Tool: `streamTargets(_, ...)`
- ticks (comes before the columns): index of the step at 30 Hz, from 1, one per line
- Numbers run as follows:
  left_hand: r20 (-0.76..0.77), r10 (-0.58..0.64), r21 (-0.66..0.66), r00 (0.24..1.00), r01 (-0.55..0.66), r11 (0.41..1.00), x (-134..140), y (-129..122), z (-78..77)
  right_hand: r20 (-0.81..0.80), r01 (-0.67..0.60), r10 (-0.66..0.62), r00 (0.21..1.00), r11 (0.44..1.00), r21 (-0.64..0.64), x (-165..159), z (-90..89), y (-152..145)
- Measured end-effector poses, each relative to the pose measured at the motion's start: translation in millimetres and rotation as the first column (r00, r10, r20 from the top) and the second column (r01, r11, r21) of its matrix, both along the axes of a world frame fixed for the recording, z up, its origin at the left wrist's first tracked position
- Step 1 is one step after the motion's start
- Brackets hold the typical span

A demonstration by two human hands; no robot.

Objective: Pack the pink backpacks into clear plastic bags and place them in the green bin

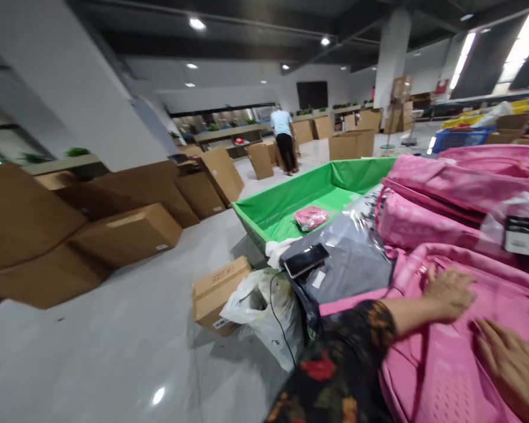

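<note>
A pink backpack (445, 367) lies at the lower right with its perforated shoulder strap towards me. My left hand (452, 294) rests on its upper part, palm down, fingers a little bent and apart. Lower and further right, my right hand (509, 364) lies flat on the same backpack, fingers stretched out; the frame edge cuts part of it off. More pink backpacks (441, 217) are piled just behind, one with a black and white tag (519, 235). Left of the pile are grey plastic-wrapped goods (357, 258) with a phone (306, 260) on top.
A green bin (282, 197) holds a small pink packet (311, 217). A white plastic bag (268, 311) hangs beside a cardboard box (220, 288) on the floor. Large cartons (127, 232) line the left. A person (284, 138) stands further back among boxes.
</note>
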State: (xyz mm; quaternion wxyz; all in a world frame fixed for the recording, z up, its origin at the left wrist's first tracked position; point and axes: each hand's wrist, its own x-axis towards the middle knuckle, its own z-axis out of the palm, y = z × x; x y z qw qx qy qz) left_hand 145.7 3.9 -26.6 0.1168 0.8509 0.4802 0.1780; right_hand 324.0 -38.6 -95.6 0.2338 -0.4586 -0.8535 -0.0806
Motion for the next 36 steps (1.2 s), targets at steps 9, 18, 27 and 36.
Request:
streamTargets(9,-0.056,-0.753,0.098,0.656,0.754,0.65,-36,-116,9.9,0.111,0.342,-0.324,0.939,0.912,-0.228,-37,49.3,-30)
streamTargets(18,-0.184,-0.689,-0.003,0.701,0.701,0.713,-16,-107,-26.6,0.062,-0.229,0.263,0.963,0.917,-0.327,-24,98.2,-133)
streamTargets(27,-0.025,-0.401,-0.109,0.916,0.396,0.912,-32,-138,-27.2,0.237,-0.39,0.498,0.834,0.837,-0.385,-32,33.1,-137)
streamTargets(36,-0.047,-0.409,0.142,0.911,0.411,0.9,-33,-130,-50.3,0.118,-0.459,0.474,0.873,0.879,-0.13,-24,58.2,-146)
